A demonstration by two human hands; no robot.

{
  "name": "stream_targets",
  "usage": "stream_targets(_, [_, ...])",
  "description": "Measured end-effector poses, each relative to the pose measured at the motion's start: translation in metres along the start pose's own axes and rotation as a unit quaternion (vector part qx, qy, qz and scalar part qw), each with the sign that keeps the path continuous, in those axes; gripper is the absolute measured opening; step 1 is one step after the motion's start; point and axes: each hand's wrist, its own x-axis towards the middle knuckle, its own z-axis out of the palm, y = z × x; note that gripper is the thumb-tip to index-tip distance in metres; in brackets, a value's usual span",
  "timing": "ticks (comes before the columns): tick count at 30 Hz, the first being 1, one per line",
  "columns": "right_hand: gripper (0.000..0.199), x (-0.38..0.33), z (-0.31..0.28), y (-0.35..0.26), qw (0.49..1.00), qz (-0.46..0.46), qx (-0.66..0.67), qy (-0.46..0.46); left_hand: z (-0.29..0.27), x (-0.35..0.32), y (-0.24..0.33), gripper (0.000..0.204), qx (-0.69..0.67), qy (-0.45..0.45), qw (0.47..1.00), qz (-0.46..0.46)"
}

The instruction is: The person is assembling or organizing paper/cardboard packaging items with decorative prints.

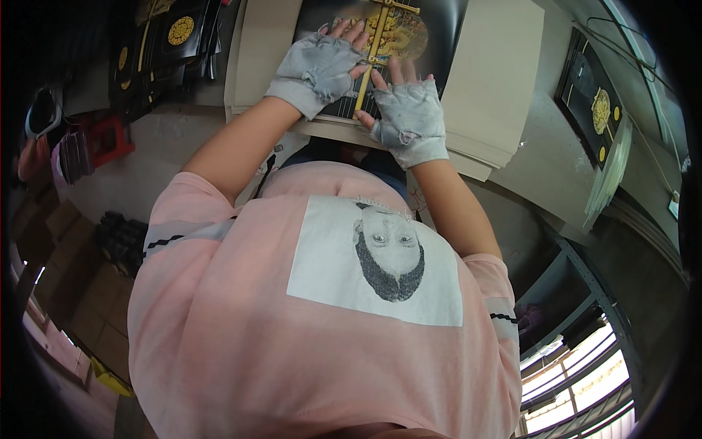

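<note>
A black panel [447, 40] with a round gold ornate print lies on the bench in front of me. Down its middle runs a gold strip [378, 33] with a crosspiece at the far end, shaped like a sword. My left hand [314, 69], in a grey fingerless glove, rests on the panel left of the strip, fingers outstretched. On the other side, my right hand [409, 117] wears a matching glove and has its fingers apart, the thumb by the strip's near end. Both hands touch the panel, partly covering its print. Neither holds anything I can see.
Beige boards [504, 66] lie stacked beneath the panel. Black panels with gold medallions [161, 51] are piled at the far left, near a red plastic stool [111, 140]. Another black and gold panel [585, 99] lies at the right beside pale sheets [610, 175].
</note>
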Motion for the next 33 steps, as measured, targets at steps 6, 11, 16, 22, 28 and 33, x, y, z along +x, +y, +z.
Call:
stream_targets(6, [0.078, 0.000, 0.001, 0.002, 1.000, -0.009, 0.003, 0.017, -0.019, -0.002, 0.005, 0.067, -0.001, -0.075, 0.997, 0.019])
stream_targets(11, [0.076, 0.001, 0.002, 0.010, 1.000, 0.010, 0.016, -0.006, -0.015, -0.001, 0.005, 0.067, -0.010, -0.079, 0.997, 0.016])
stream_targets(16, [0.077, 0.028, -0.009, 0.039, 1.000, 0.017, -0.006, -0.015, -0.018, 0.003, 0.004, 0.067, -0.024, -0.103, 0.994, 0.024])
stream_targets(22, [0.078, 0.094, -0.017, 0.100, 0.998, 0.000, -0.045, 0.031, -0.023, 0.008, 0.002, 0.068, -0.072, -0.137, 0.988, 0.018])
stream_targets(28, [0.070, 0.190, -0.045, 0.155, 0.987, -0.035, -0.137, 0.072, -0.027, 0.012, 0.001, 0.069, -0.091, -0.173, 0.981, 0.008])
stream_targets(33, [0.071, 0.256, -0.073, 0.186, 0.995, 0.036, -0.082, 0.038, -0.029, 0.014, 0.001, 0.068, -0.109, -0.189, 0.976, -0.005])
